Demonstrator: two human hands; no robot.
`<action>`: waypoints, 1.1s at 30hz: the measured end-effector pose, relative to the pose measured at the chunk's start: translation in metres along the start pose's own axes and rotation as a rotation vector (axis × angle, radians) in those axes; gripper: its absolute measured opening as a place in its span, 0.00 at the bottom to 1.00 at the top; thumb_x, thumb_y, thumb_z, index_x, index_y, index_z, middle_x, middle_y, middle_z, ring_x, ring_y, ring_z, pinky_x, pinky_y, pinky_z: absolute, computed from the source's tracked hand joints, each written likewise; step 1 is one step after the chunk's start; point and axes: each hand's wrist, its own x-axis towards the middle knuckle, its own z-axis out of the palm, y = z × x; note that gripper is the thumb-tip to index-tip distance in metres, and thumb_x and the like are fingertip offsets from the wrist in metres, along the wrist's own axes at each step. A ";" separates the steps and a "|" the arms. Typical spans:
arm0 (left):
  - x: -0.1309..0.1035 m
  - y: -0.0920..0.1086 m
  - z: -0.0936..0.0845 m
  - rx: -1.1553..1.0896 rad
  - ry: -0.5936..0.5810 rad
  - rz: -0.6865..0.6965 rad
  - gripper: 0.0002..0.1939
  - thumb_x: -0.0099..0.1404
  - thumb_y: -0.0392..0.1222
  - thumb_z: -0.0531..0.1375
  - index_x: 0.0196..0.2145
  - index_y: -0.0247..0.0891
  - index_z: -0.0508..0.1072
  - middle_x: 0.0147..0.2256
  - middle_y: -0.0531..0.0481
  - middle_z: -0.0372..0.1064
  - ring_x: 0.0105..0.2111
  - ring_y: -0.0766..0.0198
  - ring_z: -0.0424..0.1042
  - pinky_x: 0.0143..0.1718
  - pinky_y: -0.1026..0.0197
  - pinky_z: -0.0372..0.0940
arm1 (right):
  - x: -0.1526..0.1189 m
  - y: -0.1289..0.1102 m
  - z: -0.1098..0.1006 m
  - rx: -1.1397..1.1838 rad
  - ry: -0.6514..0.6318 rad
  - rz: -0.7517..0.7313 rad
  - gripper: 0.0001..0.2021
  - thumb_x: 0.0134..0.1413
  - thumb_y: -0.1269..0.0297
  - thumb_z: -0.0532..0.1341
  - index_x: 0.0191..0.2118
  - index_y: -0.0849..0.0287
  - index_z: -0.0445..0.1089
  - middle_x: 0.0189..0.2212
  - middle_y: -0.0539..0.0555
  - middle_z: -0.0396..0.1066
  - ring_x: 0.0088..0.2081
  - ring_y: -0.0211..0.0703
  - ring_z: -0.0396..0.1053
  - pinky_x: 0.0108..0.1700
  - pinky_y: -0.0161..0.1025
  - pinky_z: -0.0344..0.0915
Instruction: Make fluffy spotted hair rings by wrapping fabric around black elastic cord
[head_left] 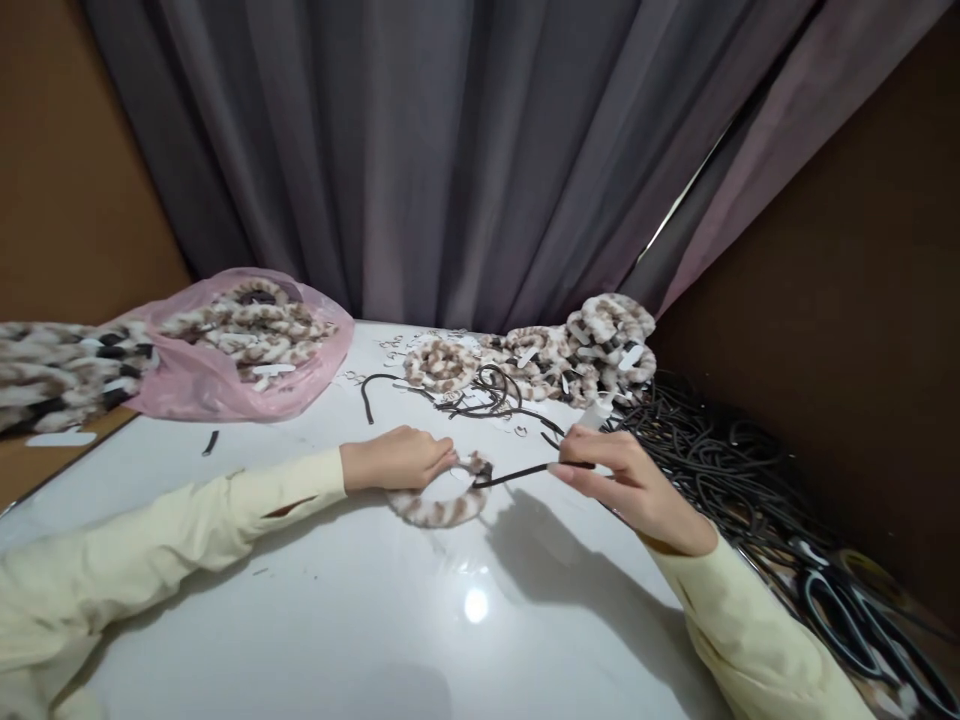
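A fluffy white ring with brown spots [439, 512] is at the middle of the white table, and my left hand [401, 458] is closed on its upper left side. From the ring's right side a thin black cord [517, 475] runs up to the right. My right hand [619, 475] pinches that cord between thumb and fingers, drawn out nearly straight. Just behind my right hand stands a small white bottle [596, 410], partly covered by the fingers. A dark band sits on the ring where the cord meets it.
More spotted rings fill a pink plastic bag [202, 390] at the left and lie in a pile [600, 345] at the back right. Loose black cords [720, 460] heap along the right edge, near black-handled scissors [840, 620]. Small metal rings [390, 345] are scattered at the back.
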 end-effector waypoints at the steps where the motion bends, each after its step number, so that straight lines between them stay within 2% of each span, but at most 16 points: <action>1: 0.004 -0.005 -0.007 -0.010 -0.057 0.013 0.19 0.67 0.48 0.40 0.37 0.36 0.65 0.26 0.44 0.69 0.24 0.59 0.67 0.24 0.62 0.54 | -0.003 -0.001 -0.005 0.001 0.030 0.042 0.18 0.59 0.62 0.52 0.18 0.60 0.59 0.16 0.49 0.56 0.25 0.37 0.54 0.31 0.36 0.53; 3: 0.016 -0.014 -0.024 -0.066 -0.194 0.048 0.17 0.63 0.52 0.48 0.42 0.37 0.64 0.30 0.44 0.70 0.27 0.59 0.67 0.24 0.63 0.54 | -0.008 -0.001 -0.013 -0.030 0.033 0.124 0.17 0.59 0.62 0.52 0.20 0.60 0.64 0.18 0.51 0.61 0.28 0.39 0.58 0.34 0.36 0.56; 4: 0.022 -0.016 -0.031 -0.098 -0.282 0.053 0.22 0.58 0.55 0.54 0.44 0.37 0.62 0.32 0.45 0.70 0.27 0.59 0.67 0.24 0.63 0.55 | -0.010 0.001 -0.016 -0.065 -0.001 0.160 0.17 0.59 0.62 0.51 0.21 0.60 0.66 0.19 0.52 0.63 0.29 0.39 0.59 0.35 0.36 0.56; 7: 0.043 -0.011 -0.048 -0.168 -0.423 0.059 0.30 0.51 0.56 0.60 0.47 0.36 0.62 0.37 0.43 0.70 0.30 0.59 0.67 0.26 0.64 0.57 | -0.016 0.013 -0.017 -0.207 -0.221 0.279 0.14 0.58 0.65 0.51 0.25 0.61 0.68 0.21 0.53 0.66 0.28 0.39 0.62 0.33 0.35 0.57; 9: 0.054 -0.001 -0.052 -0.139 -0.453 0.053 0.25 0.50 0.50 0.61 0.44 0.35 0.66 0.39 0.41 0.69 0.32 0.58 0.66 0.28 0.62 0.58 | -0.021 0.023 -0.013 -0.273 -0.377 0.376 0.08 0.55 0.68 0.52 0.35 0.61 0.68 0.24 0.52 0.69 0.25 0.38 0.63 0.30 0.34 0.57; 11: 0.063 0.010 -0.050 -0.119 -0.514 0.015 0.15 0.49 0.42 0.62 0.36 0.35 0.71 0.36 0.42 0.71 0.31 0.58 0.66 0.30 0.61 0.58 | -0.025 0.031 -0.006 -0.308 -0.444 0.428 0.12 0.52 0.67 0.55 0.43 0.62 0.65 0.30 0.54 0.71 0.28 0.39 0.66 0.30 0.33 0.58; 13: 0.072 0.015 -0.051 -0.120 -0.592 -0.037 0.06 0.47 0.37 0.64 0.25 0.35 0.73 0.27 0.46 0.71 0.28 0.59 0.65 0.31 0.61 0.59 | -0.024 0.036 0.002 -0.375 -0.421 0.430 0.14 0.52 0.61 0.57 0.44 0.61 0.63 0.35 0.57 0.70 0.33 0.42 0.68 0.32 0.33 0.59; 15: 0.083 0.010 -0.064 -0.125 -0.659 -0.107 0.05 0.44 0.34 0.65 0.18 0.34 0.71 0.19 0.49 0.67 0.25 0.60 0.65 0.32 0.60 0.60 | -0.018 0.037 0.011 -0.480 -0.371 0.458 0.15 0.54 0.53 0.55 0.39 0.61 0.63 0.35 0.57 0.69 0.33 0.44 0.68 0.32 0.35 0.58; 18: 0.103 -0.018 -0.119 -0.148 -0.668 -0.247 0.03 0.45 0.30 0.64 0.18 0.28 0.73 0.16 0.48 0.68 0.23 0.61 0.66 0.33 0.58 0.62 | -0.003 0.042 0.027 -0.622 -0.290 0.566 0.16 0.58 0.52 0.50 0.36 0.61 0.61 0.33 0.57 0.70 0.32 0.46 0.69 0.28 0.35 0.56; 20: 0.114 -0.046 -0.175 -0.189 -0.555 -0.332 0.04 0.48 0.27 0.61 0.26 0.23 0.74 0.20 0.48 0.70 0.23 0.64 0.68 0.35 0.58 0.62 | 0.009 0.048 0.039 -0.671 -0.239 0.618 0.13 0.60 0.57 0.48 0.41 0.62 0.58 0.35 0.59 0.70 0.33 0.47 0.69 0.28 0.35 0.55; 23: 0.117 -0.092 -0.257 -0.237 -0.234 -0.457 0.13 0.56 0.26 0.54 0.39 0.15 0.69 0.18 0.52 0.69 0.21 0.71 0.68 0.36 0.59 0.60 | 0.022 0.061 0.053 -0.673 -0.223 0.637 0.10 0.58 0.67 0.47 0.45 0.65 0.55 0.38 0.63 0.69 0.36 0.48 0.69 0.31 0.36 0.57; 25: 0.110 -0.119 -0.287 -0.287 -0.013 -0.518 0.16 0.61 0.30 0.49 0.42 0.09 0.64 0.14 0.60 0.61 0.19 0.76 0.66 0.35 0.62 0.58 | 0.025 0.066 0.058 -0.649 -0.224 0.628 0.12 0.56 0.71 0.48 0.47 0.66 0.55 0.39 0.63 0.68 0.37 0.48 0.69 0.33 0.37 0.58; 26: 0.106 -0.130 -0.292 -0.321 0.089 -0.531 0.18 0.62 0.31 0.47 0.41 0.07 0.62 0.12 0.64 0.56 0.18 0.79 0.64 0.34 0.64 0.57 | 0.025 0.067 0.059 -0.634 -0.221 0.619 0.13 0.55 0.72 0.48 0.47 0.66 0.55 0.39 0.64 0.68 0.37 0.48 0.69 0.33 0.37 0.58; 28: 0.096 -0.147 -0.284 -0.418 0.262 -0.487 0.19 0.63 0.34 0.45 0.41 0.08 0.61 0.13 0.66 0.52 0.19 0.82 0.63 0.33 0.67 0.54 | 0.022 0.067 0.060 -0.600 -0.208 0.600 0.14 0.54 0.74 0.48 0.47 0.66 0.55 0.40 0.64 0.67 0.37 0.48 0.68 0.34 0.38 0.58; 31: 0.087 -0.154 -0.240 -0.583 0.447 -0.354 0.17 0.64 0.35 0.45 0.43 0.14 0.60 0.18 0.65 0.56 0.23 0.84 0.62 0.34 0.71 0.50 | 0.017 0.065 0.058 -0.529 -0.180 0.567 0.14 0.50 0.76 0.50 0.45 0.66 0.58 0.40 0.64 0.66 0.36 0.47 0.68 0.36 0.38 0.59; 33: 0.086 -0.146 -0.203 -0.669 0.525 -0.294 0.15 0.65 0.35 0.45 0.42 0.15 0.58 0.18 0.65 0.53 0.21 0.86 0.56 0.32 0.72 0.48 | 0.015 0.066 0.056 -0.467 -0.151 0.540 0.14 0.49 0.78 0.51 0.44 0.66 0.60 0.40 0.63 0.65 0.36 0.45 0.68 0.37 0.38 0.59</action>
